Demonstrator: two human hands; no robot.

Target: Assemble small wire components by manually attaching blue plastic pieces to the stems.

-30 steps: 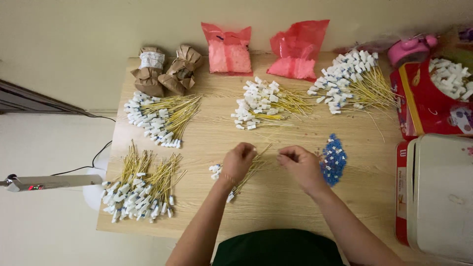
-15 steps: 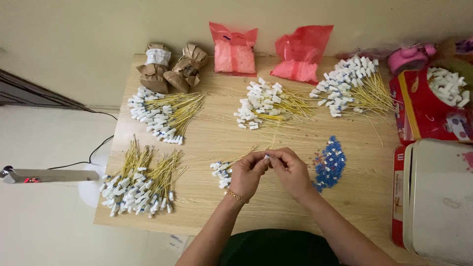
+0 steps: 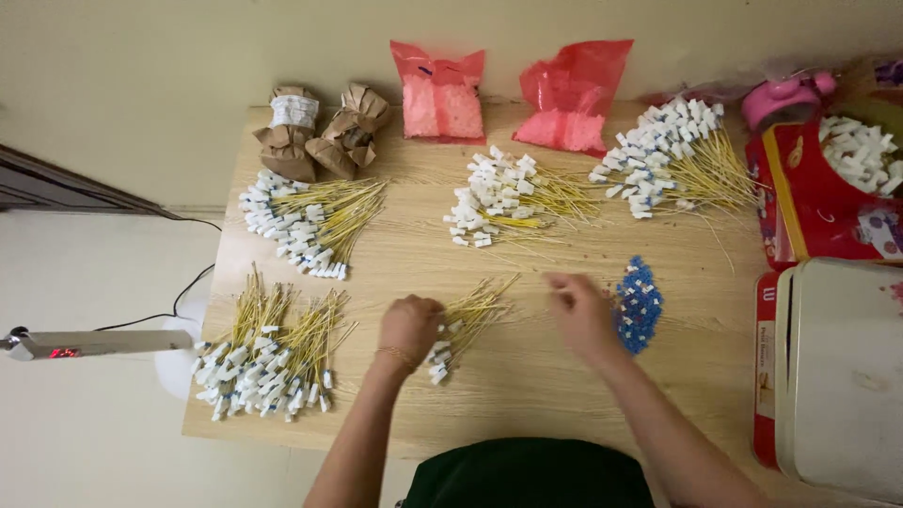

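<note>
Wooden table [image 3: 564, 395] against a pale wall. Small wire bundle [image 3: 466, 320] just right of left hand [image 3: 409, 329], long axis slanting up-right, fingers curled on its white ends. Right hand [image 3: 581, 315] blurred, grip unclear, beside blue caps [image 3: 639, 303].

The table [image 3: 564, 395] is pale wood with a matt, fine-grained face. The wires [image 3: 475, 310] under the left hand [image 3: 409, 329] look like thin yellow plastic-coated strands with white plastic tags. The blue pieces [image 3: 640, 303] by the right hand [image 3: 581, 315] are glossy plastic. The red bags [image 3: 574, 94] are shiny, crinkled film; the brown parcels [image 3: 324, 132] are creased matt paper. The white box [image 3: 847, 376] is smooth plastic.
</note>
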